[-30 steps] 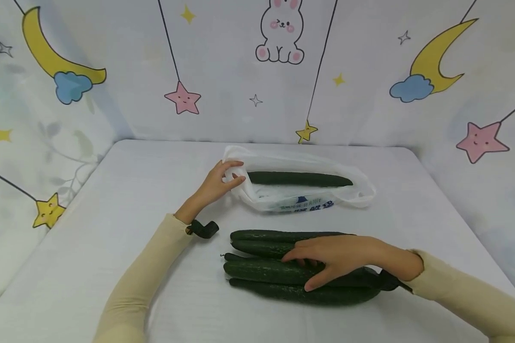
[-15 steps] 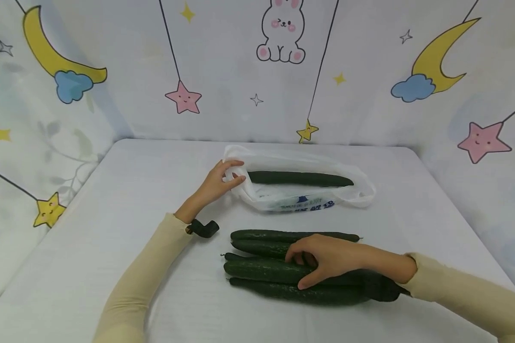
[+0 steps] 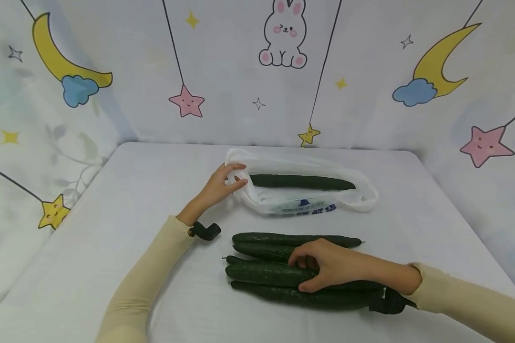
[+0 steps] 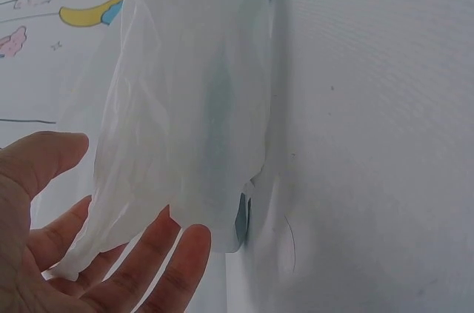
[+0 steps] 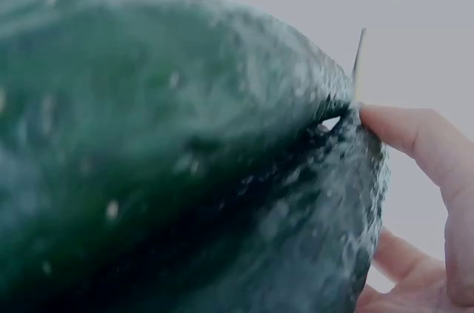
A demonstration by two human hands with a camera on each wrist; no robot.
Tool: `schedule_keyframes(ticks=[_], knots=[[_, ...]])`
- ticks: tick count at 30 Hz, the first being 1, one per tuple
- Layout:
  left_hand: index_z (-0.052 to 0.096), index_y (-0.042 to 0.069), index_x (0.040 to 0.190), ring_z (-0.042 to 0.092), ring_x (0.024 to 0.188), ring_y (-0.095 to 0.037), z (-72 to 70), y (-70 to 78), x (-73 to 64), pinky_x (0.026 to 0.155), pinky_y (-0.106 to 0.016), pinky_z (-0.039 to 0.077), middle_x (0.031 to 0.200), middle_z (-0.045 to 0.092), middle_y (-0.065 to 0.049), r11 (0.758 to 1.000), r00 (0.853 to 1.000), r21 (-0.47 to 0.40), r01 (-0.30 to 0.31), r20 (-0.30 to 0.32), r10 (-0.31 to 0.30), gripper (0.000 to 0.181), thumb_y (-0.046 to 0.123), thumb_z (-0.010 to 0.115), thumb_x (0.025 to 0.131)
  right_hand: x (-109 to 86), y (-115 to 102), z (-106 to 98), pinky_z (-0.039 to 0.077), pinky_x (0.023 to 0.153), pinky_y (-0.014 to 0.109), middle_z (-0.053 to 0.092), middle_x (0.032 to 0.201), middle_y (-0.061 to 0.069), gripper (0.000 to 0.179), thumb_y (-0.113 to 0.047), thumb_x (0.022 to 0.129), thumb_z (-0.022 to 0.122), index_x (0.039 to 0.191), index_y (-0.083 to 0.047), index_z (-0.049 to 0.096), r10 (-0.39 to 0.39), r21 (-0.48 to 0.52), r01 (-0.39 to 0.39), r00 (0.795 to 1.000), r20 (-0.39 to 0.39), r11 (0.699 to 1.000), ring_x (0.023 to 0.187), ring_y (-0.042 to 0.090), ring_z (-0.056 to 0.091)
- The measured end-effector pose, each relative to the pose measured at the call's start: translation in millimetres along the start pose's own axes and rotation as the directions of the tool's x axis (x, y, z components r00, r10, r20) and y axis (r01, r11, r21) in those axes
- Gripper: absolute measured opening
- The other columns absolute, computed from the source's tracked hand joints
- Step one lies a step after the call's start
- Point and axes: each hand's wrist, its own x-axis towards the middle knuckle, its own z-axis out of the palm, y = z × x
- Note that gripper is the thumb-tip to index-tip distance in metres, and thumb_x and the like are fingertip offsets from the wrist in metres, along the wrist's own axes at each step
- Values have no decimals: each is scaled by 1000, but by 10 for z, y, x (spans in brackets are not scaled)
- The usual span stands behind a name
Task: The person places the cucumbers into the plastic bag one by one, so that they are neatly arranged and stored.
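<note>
My left hand [image 3: 218,186] is at the left end of a white plastic bag [image 3: 266,207]. In the left wrist view, its fingers [image 4: 141,268] are spread and fairly straight against the thin film, with the thumb apart. One dark green cucumber [image 3: 302,181] lies lengthwise in the bag's opening. Closer to me, several cucumbers [image 3: 262,238] lie side by side. Over them, my right hand [image 3: 334,262] curls thumb and fingers around a middle cucumber [image 3: 266,275]. The right wrist view has that cucumber [image 5: 318,239] large and close, with fingertips against its side; the far fingers are partly hidden.
All of this lies on a white-covered table [image 3: 111,228] with a printed cloth backdrop [image 3: 227,57] behind and at both sides. A black wrist camera [image 3: 208,232] sits under the left wrist; another [image 3: 388,303] hangs by the right wrist, near the front cucumber.
My right hand's fingers have curled in from a flatter spread and drawn in around the middle cucumber. The left hand and the bag have stayed in place; the head view has shifted slightly.
</note>
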Motion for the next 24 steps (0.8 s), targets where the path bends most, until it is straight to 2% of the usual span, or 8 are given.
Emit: schedule_keyframes(ticks=[6, 14, 18, 24], knots=[[52, 5, 138, 44, 125, -28, 5, 5, 2, 101, -50, 37, 143, 46, -14, 1000, 1000, -2, 2, -3, -2, 48, 23, 66, 95, -28, -6, 33, 47, 62, 21, 56, 88, -11, 34, -27, 86, 76, 114, -11, 67, 4, -4, -4, 998, -55, 1000, 71, 1, 48], [52, 5, 138, 44, 125, -28, 6, -17, 9, 100, -50, 38, 144, 45, -14, 1000, 1000, 4, -14, -2, 14, 48, 22, 65, 95, -66, 20, 9, 47, 67, 24, 62, 102, -7, 33, -25, 86, 75, 116, -13, 68, -17, -26, 13, 986, -164, 1000, 85, 4, 51], [52, 5, 138, 44, 123, -28, 5, -21, 10, 100, -50, 38, 143, 46, -14, 1000, 1000, 4, -13, -3, 13, 48, 22, 66, 95, -77, 41, -8, 47, 72, 26, 64, 107, -4, 33, -23, 87, 74, 118, -13, 67, -41, -37, 35, 982, -186, 999, 88, 5, 52], [53, 6, 138, 45, 119, -27, 1, -25, 15, 99, -49, 39, 141, 47, -13, 1000, 1000, 6, -7, -4, 7, 48, 23, 66, 95, -79, 48, -19, 47, 75, 26, 63, 103, -9, 33, -19, 85, 75, 117, -16, 68, -72, -60, 60, 973, -219, 996, 87, 4, 51]])
